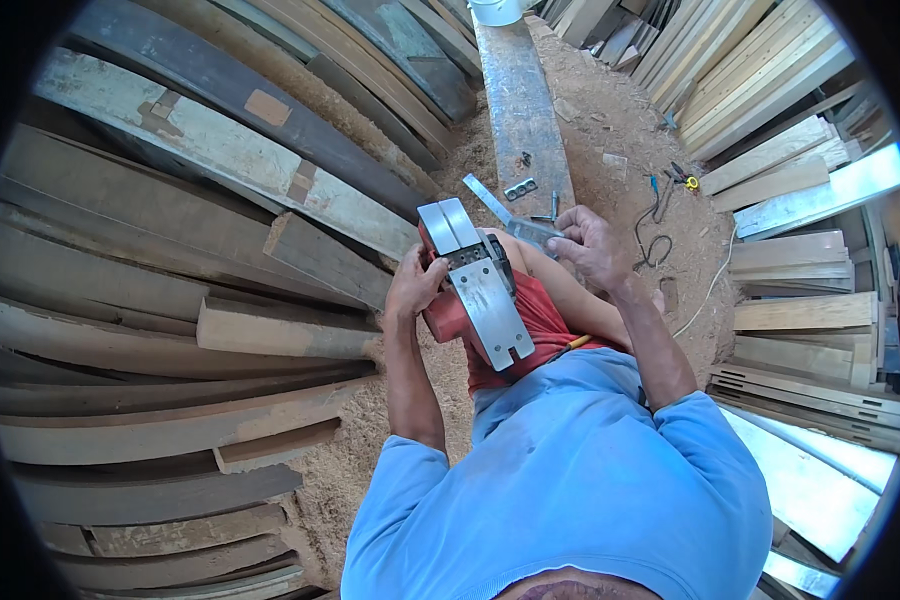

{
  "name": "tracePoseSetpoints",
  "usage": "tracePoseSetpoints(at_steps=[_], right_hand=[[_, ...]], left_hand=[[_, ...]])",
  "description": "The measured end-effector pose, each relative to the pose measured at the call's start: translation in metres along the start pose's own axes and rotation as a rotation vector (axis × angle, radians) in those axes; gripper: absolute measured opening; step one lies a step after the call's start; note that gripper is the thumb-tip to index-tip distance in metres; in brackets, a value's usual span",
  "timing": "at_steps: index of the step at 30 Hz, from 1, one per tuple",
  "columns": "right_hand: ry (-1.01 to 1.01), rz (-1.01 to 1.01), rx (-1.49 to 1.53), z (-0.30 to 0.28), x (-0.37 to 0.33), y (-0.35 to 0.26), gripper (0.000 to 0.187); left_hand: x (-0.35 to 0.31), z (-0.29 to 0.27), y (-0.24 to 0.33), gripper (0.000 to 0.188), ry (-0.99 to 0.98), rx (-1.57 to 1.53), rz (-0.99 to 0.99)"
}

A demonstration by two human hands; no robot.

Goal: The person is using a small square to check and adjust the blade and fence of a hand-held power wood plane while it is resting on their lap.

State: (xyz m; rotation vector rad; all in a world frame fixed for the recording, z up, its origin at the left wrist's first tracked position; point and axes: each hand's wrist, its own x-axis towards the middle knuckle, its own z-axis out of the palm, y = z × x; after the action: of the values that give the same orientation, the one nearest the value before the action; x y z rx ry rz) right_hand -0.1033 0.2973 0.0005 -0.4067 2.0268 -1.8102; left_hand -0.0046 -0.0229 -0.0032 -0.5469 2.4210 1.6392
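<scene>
An electric planer (pixel 490 300) with a red body lies sole up over my lap, its two metal sole plates facing me. My left hand (pixel 413 282) grips its left side, thumb near the cutter slot between the plates. My right hand (pixel 592 248) is closed on a flat greyish piece (pixel 537 232). A pale metal strip (pixel 487 199) meets that piece at its left end; I cannot tell if they are joined. Just beyond, a small metal part with round holes (pixel 520 188), a bolt (pixel 554 206) and dark bits (pixel 526 159) lie on a long plank (pixel 522 100).
Stacked boards (pixel 150 250) line the left; more timber (pixel 760 80) stands at right. Shavings cover the ground (pixel 610 120). Yellow-handled pliers (pixel 690 182) and a dark cord (pixel 654 248) lie at right. A white bucket (pixel 497 12) stands at the plank's far end. A yellow pencil-like stick (pixel 572 345) rests on my lap.
</scene>
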Motion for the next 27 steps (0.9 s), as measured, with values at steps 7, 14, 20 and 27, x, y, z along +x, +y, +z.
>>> tracePoseSetpoints(at_steps=[7,14,20,27], right_hand=[[-0.104,0.018,0.048,0.009,0.006,0.004,0.024],[-0.059,-0.001,0.161,0.009,0.014,0.014,0.018],[-0.132,0.026,0.195,0.020,0.026,0.009,0.021],[-0.240,0.091,0.352,0.039,0.042,0.025,0.029]], left_hand=[[0.006,0.009,0.003,0.054,0.108,0.181,-0.074],[-0.005,0.013,0.031,0.089,0.278,0.418,-0.050],[-0.022,0.019,0.037,0.080,0.407,0.179,0.002],[-0.032,0.046,-0.001,0.056,0.554,-0.026,0.260]])
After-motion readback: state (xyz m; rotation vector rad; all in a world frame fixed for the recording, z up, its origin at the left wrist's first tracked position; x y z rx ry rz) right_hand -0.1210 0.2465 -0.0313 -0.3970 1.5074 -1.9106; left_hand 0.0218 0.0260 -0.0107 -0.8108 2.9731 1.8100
